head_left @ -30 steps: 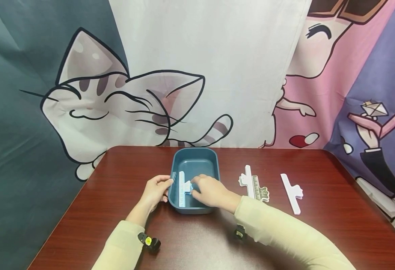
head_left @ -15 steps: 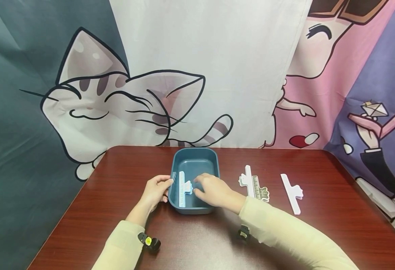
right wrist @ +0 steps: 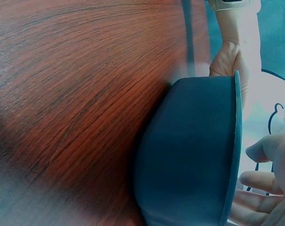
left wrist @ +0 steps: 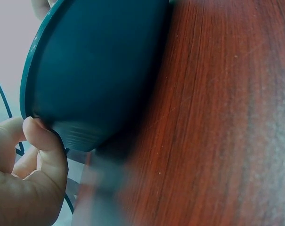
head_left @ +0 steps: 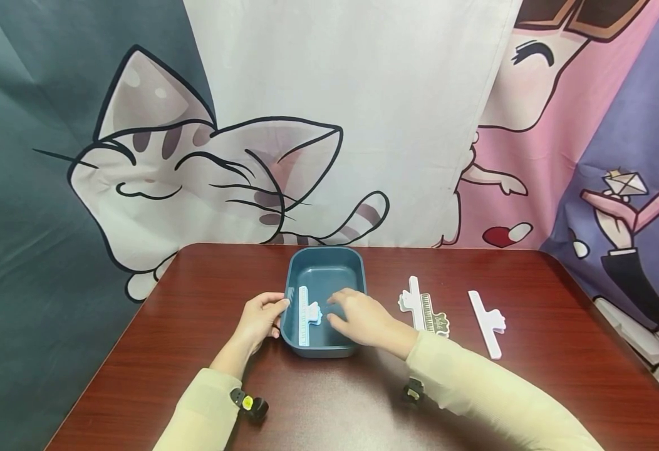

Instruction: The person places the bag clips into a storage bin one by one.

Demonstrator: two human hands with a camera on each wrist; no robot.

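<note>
A light blue ruler clip (head_left: 304,316) lies lengthwise inside the left half of a dark teal box (head_left: 329,352). My left hand (head_left: 259,318) holds the box's left rim, with thumb and fingers at its edge; the left wrist view shows this hand (left wrist: 34,174) against the rim near a corner. Over the box's right side, my right hand (head_left: 360,318) has its fingers loosely spread, a short gap from the clip, holding nothing. In the right wrist view the fingers (right wrist: 262,178) reach over the box rim.
Right of the box, a white clip (head_left: 414,300) lies beside an olive-green ruler clip (head_left: 435,321). Farther right is another white clip (head_left: 485,324). All rest on the reddish-brown table (head_left: 222,269), with a printed cartoon curtain (head_left: 352,81) behind its far edge.
My right hand has drawn slightly right, away from the light blue clip, and its fingers have spread apart. The clip stays put in the box. My left hand has not moved.
</note>
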